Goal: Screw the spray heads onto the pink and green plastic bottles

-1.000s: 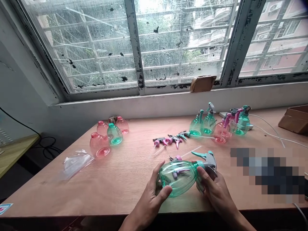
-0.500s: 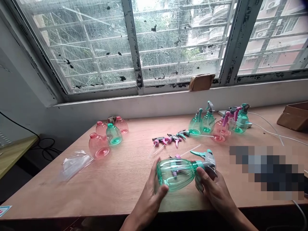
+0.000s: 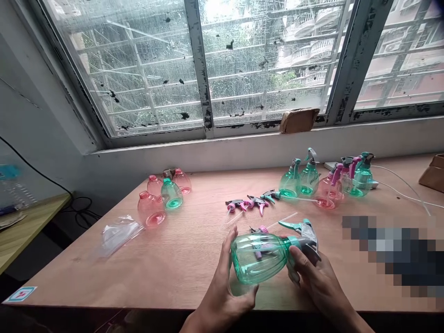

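A clear green spray bottle [image 3: 258, 261] lies sideways between my hands above the table's front part. My left hand [image 3: 225, 282] cups its base end, fingers behind and thumb below. At the neck, my right hand [image 3: 315, 277] grips the collar of the grey and teal spray head [image 3: 305, 233], its thumb on the near side. The trigger points up and left. Behind the bottle lies a pink and grey spray head [image 3: 262, 229], partly seen through the green plastic. Farther back are several loose spray heads [image 3: 256, 202] with thin tubes.
Pink bottles [image 3: 151, 212] and a green bottle [image 3: 171, 194] without heads stand at the back left, near a clear plastic bag [image 3: 121, 235]. Several bottles with spray heads [image 3: 329, 189] stand back right, beside white cables [image 3: 398, 185]. A cardboard box [image 3: 432, 173] sits far right.
The view has swung slightly left. My left thumb has slid down from the bottle's side to below it. My right hand keeps its grip at the neck.
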Tool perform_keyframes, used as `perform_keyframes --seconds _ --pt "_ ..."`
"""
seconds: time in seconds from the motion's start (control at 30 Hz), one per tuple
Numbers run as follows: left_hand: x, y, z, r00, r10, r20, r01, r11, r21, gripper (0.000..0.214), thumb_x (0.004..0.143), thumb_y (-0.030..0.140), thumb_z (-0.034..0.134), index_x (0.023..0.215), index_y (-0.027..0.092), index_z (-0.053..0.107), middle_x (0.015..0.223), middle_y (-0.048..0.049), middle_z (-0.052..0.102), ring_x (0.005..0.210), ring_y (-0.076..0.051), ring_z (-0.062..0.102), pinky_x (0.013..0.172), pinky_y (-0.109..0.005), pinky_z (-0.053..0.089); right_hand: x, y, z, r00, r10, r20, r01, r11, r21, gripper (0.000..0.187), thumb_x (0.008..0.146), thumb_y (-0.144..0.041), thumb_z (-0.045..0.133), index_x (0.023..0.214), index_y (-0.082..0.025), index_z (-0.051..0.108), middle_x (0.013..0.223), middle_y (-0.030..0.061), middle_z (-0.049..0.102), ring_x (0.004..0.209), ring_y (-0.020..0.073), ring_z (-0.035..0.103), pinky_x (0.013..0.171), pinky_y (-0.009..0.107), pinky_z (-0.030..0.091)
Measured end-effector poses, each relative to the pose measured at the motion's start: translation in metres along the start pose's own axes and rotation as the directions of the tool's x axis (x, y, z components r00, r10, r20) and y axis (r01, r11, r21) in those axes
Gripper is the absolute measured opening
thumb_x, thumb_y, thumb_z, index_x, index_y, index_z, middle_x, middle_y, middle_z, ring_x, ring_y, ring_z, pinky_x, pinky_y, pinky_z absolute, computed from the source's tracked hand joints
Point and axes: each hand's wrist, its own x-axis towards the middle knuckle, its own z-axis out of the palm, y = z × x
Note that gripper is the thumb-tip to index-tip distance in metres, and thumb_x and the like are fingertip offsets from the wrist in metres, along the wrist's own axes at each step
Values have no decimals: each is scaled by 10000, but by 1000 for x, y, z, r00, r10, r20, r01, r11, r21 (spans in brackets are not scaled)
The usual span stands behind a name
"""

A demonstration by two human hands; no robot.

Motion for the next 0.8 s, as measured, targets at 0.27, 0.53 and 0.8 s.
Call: perform_keyframes --seconds 0.27,0.53,0.8 --pt "8 13 -6 983 -178 38 182 959 -217 787 960 600 643 1600 266 330 1664 -114 424 1561 -370 330 1299 -531 243 -1 2 -2 1000 18 -21 -18 1000 16 288 917 -489 736 941 -214 654 631 -30 523 523 140 439 490 285 387" --pt "2 -4 -2 995 -64 77 74 987 -142 1094 757 329 913 1626 307 248 1722 -128 262 1593 -394 228 1307 -565 205 1 -7 7 994 65 -90 -62 997 36 413 798 -573 821 951 -204 718 616 -15 554 507 128 410 450 257 370" --pt "11 -2 0 987 -145 75 158 966 -203 1075 764 274 912 1618 254 259 1618 -158 467 1509 -368 420 1302 -527 245 -2 -4 7 990 39 -136 -32 998 58 402 788 -521 849 1007 -199 753 621 -18 536 516 137 408 462 273 353"
